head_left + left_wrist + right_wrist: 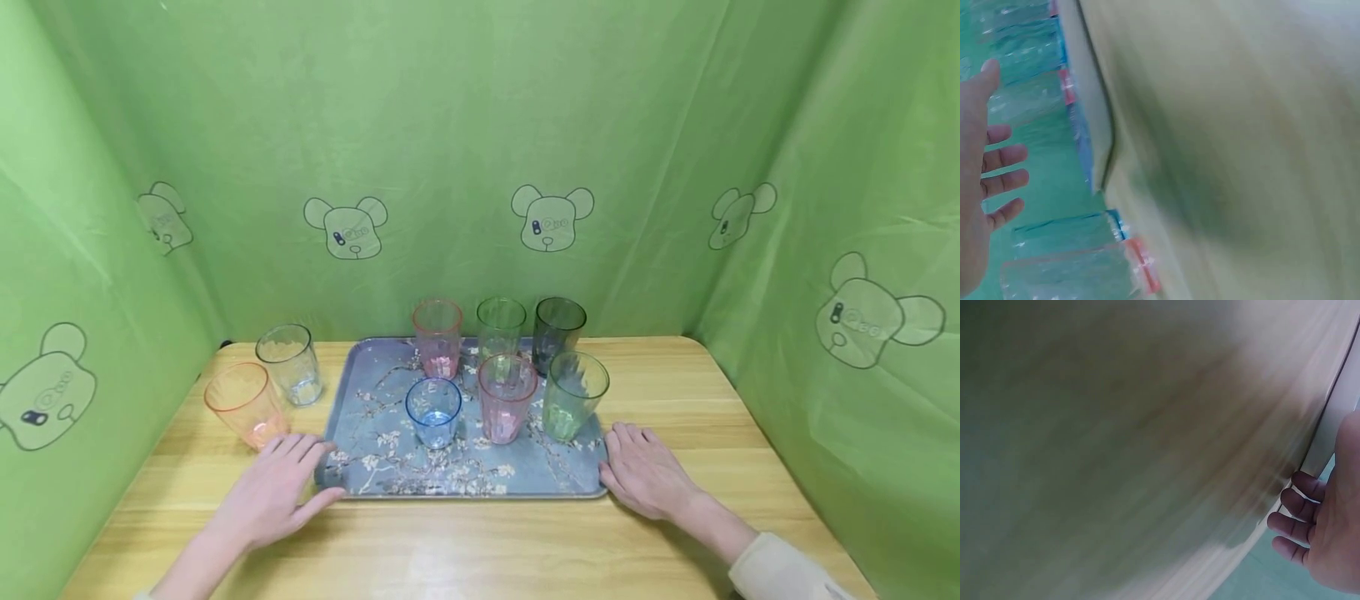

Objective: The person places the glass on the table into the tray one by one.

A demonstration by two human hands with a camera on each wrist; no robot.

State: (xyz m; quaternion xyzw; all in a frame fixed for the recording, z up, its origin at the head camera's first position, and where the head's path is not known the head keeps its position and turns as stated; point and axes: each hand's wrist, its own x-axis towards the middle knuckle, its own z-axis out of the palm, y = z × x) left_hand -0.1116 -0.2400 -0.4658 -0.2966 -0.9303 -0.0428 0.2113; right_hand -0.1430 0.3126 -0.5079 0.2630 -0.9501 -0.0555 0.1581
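A blue floral tray [465,487] lies on the wooden table with several tumblers standing on it. My left hand [273,492] is by the tray's left front corner, fingers extended and thumb apart; whether it touches the rim cannot be told. In the left wrist view the same hand [975,169] holds nothing. At the tray's right front corner, my right hand [645,471] rests against the side, fingers loosely bent in the right wrist view. On the tray's front half stand a short blue tumbler [435,417], a pink tumbler [506,408] and a green tumbler [573,396].
Along the tray's back are another pink tumbler [437,337], another green tumbler [501,321] and a dark grey tumbler [557,329]. Left of the tray, on the table [450,550], stand an orange tumbler [243,404] and a clear dark-rimmed tumbler [292,371]. Green curtains [450,125] enclose three sides.
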